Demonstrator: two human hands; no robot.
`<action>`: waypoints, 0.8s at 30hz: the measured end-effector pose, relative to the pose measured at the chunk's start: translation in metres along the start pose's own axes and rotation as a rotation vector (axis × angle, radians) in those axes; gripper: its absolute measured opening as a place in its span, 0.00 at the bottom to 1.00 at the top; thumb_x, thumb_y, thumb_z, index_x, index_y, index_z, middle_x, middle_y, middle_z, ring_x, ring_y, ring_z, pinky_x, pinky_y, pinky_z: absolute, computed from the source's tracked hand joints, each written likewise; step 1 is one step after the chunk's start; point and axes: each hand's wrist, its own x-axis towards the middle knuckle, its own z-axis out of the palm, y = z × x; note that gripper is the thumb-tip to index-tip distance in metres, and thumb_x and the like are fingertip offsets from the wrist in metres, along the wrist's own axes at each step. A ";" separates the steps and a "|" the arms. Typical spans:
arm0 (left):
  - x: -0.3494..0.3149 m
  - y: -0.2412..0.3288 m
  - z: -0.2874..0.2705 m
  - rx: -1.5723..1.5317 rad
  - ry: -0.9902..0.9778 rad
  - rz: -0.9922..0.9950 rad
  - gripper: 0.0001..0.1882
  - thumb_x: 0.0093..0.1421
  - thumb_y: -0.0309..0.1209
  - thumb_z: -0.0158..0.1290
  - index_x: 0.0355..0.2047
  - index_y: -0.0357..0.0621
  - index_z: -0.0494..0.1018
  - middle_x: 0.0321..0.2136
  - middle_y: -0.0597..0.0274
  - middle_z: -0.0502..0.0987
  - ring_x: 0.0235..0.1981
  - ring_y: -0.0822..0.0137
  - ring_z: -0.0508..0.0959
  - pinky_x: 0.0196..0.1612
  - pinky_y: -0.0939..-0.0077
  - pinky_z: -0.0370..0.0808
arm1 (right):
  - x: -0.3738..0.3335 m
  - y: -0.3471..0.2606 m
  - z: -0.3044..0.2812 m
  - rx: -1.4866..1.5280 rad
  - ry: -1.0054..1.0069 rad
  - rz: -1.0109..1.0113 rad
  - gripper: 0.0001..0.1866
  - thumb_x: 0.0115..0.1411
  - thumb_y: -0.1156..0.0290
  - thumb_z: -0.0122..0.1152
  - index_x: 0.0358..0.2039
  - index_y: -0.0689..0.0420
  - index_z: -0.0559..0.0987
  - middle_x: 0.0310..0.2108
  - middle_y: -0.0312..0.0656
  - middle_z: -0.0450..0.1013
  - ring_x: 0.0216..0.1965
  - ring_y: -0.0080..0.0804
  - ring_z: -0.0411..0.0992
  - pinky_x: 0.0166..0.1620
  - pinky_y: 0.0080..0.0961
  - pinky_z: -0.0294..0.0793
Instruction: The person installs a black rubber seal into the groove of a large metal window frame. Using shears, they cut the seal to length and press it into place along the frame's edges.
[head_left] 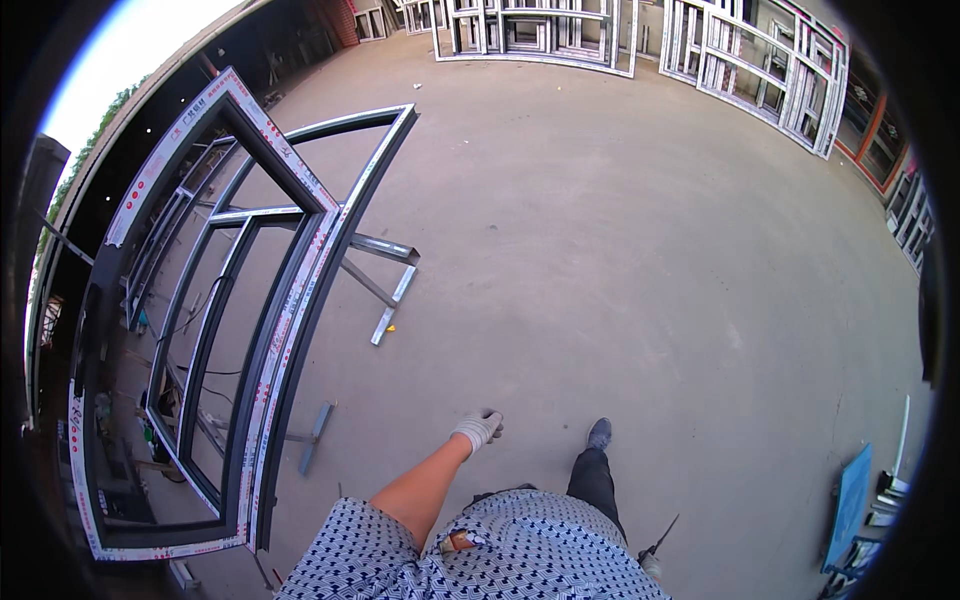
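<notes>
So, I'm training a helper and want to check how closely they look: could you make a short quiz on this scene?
1. Which hand has the thin, pointed tool: A) left or B) right?
2. True or false: the large metal frame stands on the person's right side.
3. Fill in: the left hand wears a pale ____.

Key: 1. B, the right hand. 2. False; it is on the left. 3. Glove.

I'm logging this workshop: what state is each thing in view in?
Left hand: gloved, fingers curled, nothing visibly held.
Right hand: partly hidden, holding a thin pointed tool.
Left-side window frame: raised off the floor, on metal stands.
Background frames: stacked, leaning upright.
Blue panel: standing or lying, cannot tell.
</notes>
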 end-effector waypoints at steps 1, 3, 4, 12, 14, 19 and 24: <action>0.011 0.004 0.007 -0.008 0.025 -0.010 0.19 0.64 0.40 0.48 0.49 0.41 0.75 0.34 0.59 0.81 0.32 0.67 0.81 0.34 0.71 0.78 | 0.018 -0.029 0.003 0.008 -0.030 -0.009 0.15 0.63 0.53 0.56 0.23 0.43 0.69 0.09 0.30 0.56 0.08 0.30 0.57 0.13 0.34 0.52; 0.022 0.004 0.016 -0.010 0.091 -0.122 0.20 0.64 0.40 0.48 0.50 0.41 0.75 0.34 0.58 0.81 0.31 0.67 0.81 0.33 0.71 0.78 | 0.031 -0.119 0.021 -0.122 -0.020 -0.068 0.15 0.62 0.52 0.58 0.24 0.44 0.69 0.10 0.30 0.56 0.08 0.30 0.57 0.12 0.33 0.53; 0.019 -0.004 0.019 -0.011 0.126 -0.194 0.20 0.64 0.40 0.48 0.50 0.41 0.75 0.34 0.58 0.81 0.31 0.66 0.81 0.32 0.70 0.78 | 0.020 -0.166 0.033 -0.196 -0.016 -0.087 0.15 0.62 0.52 0.58 0.24 0.44 0.70 0.10 0.30 0.56 0.07 0.30 0.57 0.12 0.33 0.53; 0.031 0.019 0.029 -0.352 0.297 -0.302 0.21 0.66 0.41 0.46 0.51 0.41 0.72 0.36 0.58 0.81 0.32 0.66 0.81 0.33 0.70 0.77 | -0.031 -0.517 0.171 -0.333 -0.036 -0.431 0.10 0.59 0.64 0.59 0.25 0.48 0.68 0.11 0.31 0.56 0.08 0.27 0.56 0.11 0.28 0.55; 0.043 0.049 0.029 -0.407 0.327 -0.307 0.19 0.66 0.41 0.48 0.50 0.41 0.73 0.36 0.57 0.81 0.35 0.64 0.82 0.37 0.68 0.79 | -0.030 -0.593 0.208 -0.385 -0.070 -0.513 0.11 0.62 0.58 0.59 0.28 0.47 0.69 0.11 0.30 0.57 0.08 0.27 0.57 0.11 0.28 0.55; 0.093 0.069 0.016 -0.498 0.400 -0.366 0.20 0.66 0.41 0.47 0.51 0.40 0.73 0.35 0.58 0.81 0.31 0.66 0.81 0.32 0.70 0.77 | -0.086 -0.682 0.339 -0.453 -0.176 -0.601 0.09 0.64 0.60 0.58 0.30 0.48 0.70 0.13 0.30 0.60 0.08 0.25 0.58 0.11 0.27 0.58; 0.186 0.110 -0.021 -0.524 0.406 -0.367 0.20 0.65 0.40 0.48 0.50 0.39 0.75 0.32 0.58 0.81 0.28 0.68 0.81 0.29 0.71 0.77 | -0.110 -0.686 0.433 -0.565 -0.175 -0.554 0.07 0.64 0.64 0.56 0.30 0.49 0.70 0.14 0.30 0.61 0.09 0.24 0.59 0.11 0.27 0.58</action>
